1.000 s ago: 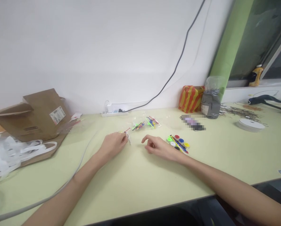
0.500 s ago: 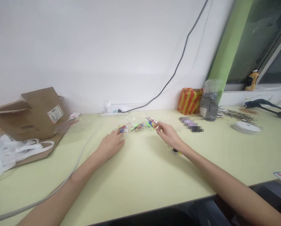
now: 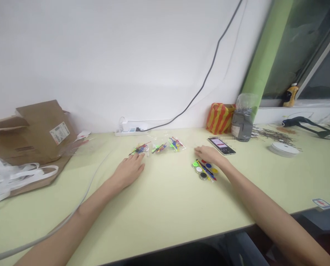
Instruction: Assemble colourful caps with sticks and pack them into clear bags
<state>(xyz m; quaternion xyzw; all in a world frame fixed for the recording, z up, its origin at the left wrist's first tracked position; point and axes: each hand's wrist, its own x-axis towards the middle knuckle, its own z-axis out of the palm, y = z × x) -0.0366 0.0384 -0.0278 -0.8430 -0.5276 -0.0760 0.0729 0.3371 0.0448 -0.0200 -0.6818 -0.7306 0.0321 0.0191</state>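
Observation:
My left hand (image 3: 129, 169) lies flat and open on the pale green table (image 3: 165, 207), fingertips just short of a small clear packet of coloured sticks (image 3: 139, 148). Two more such packets (image 3: 158, 147) (image 3: 175, 143) lie to its right. My right hand (image 3: 209, 154) rests open, fingers stretched leftward, right behind a cluster of small round coloured discs and sticks (image 3: 204, 170), touching or nearly touching it. Neither hand holds anything.
A phone (image 3: 222, 145) lies right of my right hand. Behind it stand a striped orange bag (image 3: 219, 118) and a grey bag (image 3: 241, 123). A power strip (image 3: 130, 129) sits by the wall. Cardboard box (image 3: 33, 133), white strips (image 3: 12, 177) and a grey cable (image 3: 71, 214) are at left; tape roll (image 3: 284, 149) at right.
My left hand let go of the packet of sticks beside the other two and flattened. My right hand reached to the far packets, then drew back right to the coloured discs.

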